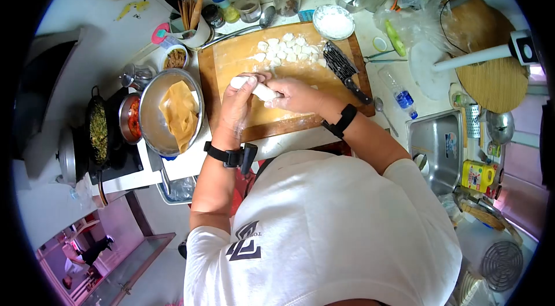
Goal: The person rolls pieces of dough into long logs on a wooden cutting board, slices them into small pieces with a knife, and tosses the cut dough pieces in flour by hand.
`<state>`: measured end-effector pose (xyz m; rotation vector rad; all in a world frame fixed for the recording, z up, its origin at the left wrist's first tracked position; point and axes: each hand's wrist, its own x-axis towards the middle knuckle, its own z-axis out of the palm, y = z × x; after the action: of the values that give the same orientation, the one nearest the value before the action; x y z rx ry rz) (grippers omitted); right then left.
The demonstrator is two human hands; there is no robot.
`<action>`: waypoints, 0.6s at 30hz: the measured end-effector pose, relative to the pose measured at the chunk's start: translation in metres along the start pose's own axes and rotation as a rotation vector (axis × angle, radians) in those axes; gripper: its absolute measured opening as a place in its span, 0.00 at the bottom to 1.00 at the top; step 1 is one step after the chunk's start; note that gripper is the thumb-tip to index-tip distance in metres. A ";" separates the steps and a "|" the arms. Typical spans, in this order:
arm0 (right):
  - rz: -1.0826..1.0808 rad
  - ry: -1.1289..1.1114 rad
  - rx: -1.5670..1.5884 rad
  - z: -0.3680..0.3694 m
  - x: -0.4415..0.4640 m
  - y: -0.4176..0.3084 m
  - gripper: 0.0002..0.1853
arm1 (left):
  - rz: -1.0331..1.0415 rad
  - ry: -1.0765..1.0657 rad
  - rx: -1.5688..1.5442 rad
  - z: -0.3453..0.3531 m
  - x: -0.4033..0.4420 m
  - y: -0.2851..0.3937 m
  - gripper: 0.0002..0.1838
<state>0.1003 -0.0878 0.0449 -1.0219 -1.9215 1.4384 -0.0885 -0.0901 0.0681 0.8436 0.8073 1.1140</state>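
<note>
Above the wooden cutting board [231, 57], a short roll of white dough [263, 91] is held between both hands. My left hand [236, 102] is closed around its left end, thumb on top. My right hand [296, 96] grips the right end, its fingers partly hidden. Several small cut dough pieces [289, 50] lie in a floured cluster at the board's far side. To the right of them rests a black cleaver [341, 66], its blade dusted with flour and its handle towards the right edge. A bowl of white flour [333, 22] stands at the board's far right corner.
Left of the board sits a large metal basin [151, 126] with a brown cloth-like sheet. Beyond it are a pot of red food [133, 118] and a pan of chopped greens [98, 132]. A plastic bottle [404, 102] and the sink [433, 144] are at right.
</note>
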 end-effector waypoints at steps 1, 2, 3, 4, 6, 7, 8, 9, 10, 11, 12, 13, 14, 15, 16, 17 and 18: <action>0.058 -0.061 0.002 -0.003 -0.002 -0.007 0.20 | -0.005 -0.045 -0.063 0.009 0.000 0.005 0.10; 0.047 -0.056 -0.003 -0.004 -0.005 -0.008 0.20 | 0.004 -0.052 -0.056 0.018 0.000 0.009 0.10; 0.084 -0.002 0.029 -0.003 -0.006 -0.007 0.24 | 0.013 -0.088 -0.020 0.028 -0.001 0.014 0.08; 0.117 0.048 0.061 -0.004 -0.007 -0.014 0.27 | 0.024 -0.121 0.017 0.040 -0.002 0.019 0.08; 0.217 0.105 -0.010 -0.009 -0.008 -0.027 0.31 | 0.134 -0.130 0.061 0.069 -0.006 0.029 0.06; 0.195 0.089 -0.011 -0.012 -0.005 -0.032 0.30 | 0.158 -0.145 0.034 0.077 -0.005 0.033 0.06; 0.175 0.073 -0.010 -0.013 -0.004 -0.036 0.29 | 0.180 -0.160 0.009 0.085 -0.004 0.036 0.06; 0.109 0.119 0.016 -0.012 -0.004 -0.034 0.27 | 0.195 -0.149 -0.009 0.094 -0.003 0.040 0.07; 0.092 0.118 0.014 -0.011 -0.004 -0.033 0.27 | 0.209 -0.150 0.001 0.099 -0.002 0.045 0.07; 0.000 0.160 0.037 -0.011 -0.005 -0.030 0.25 | 0.202 -0.185 0.019 0.102 -0.001 0.049 0.08; -0.090 0.204 0.062 -0.012 -0.006 -0.034 0.24 | 0.192 -0.222 0.036 0.106 -0.001 0.054 0.09; -0.120 0.187 -0.053 -0.015 -0.007 -0.038 0.21 | 0.196 -0.224 0.078 0.110 -0.002 0.059 0.09; -0.131 0.189 -0.056 -0.017 -0.010 -0.042 0.21 | 0.206 -0.227 0.084 0.113 -0.003 0.062 0.09; -0.120 0.171 0.006 -0.017 -0.015 -0.050 0.21 | 0.208 -0.227 0.070 0.116 -0.005 0.065 0.08; -0.108 0.154 0.069 -0.018 -0.018 -0.055 0.20 | 0.209 -0.228 0.056 0.117 -0.006 0.067 0.07; -0.116 0.155 0.066 -0.018 -0.018 -0.054 0.20 | 0.216 -0.231 0.060 0.118 -0.006 0.068 0.07; -0.124 0.143 0.069 -0.018 -0.017 -0.053 0.20 | 0.201 -0.228 0.033 0.119 -0.006 0.070 0.06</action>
<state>0.1103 -0.0998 0.1017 -0.9308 -1.7884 1.3162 -0.0148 -0.1002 0.1845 1.0764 0.5618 1.1573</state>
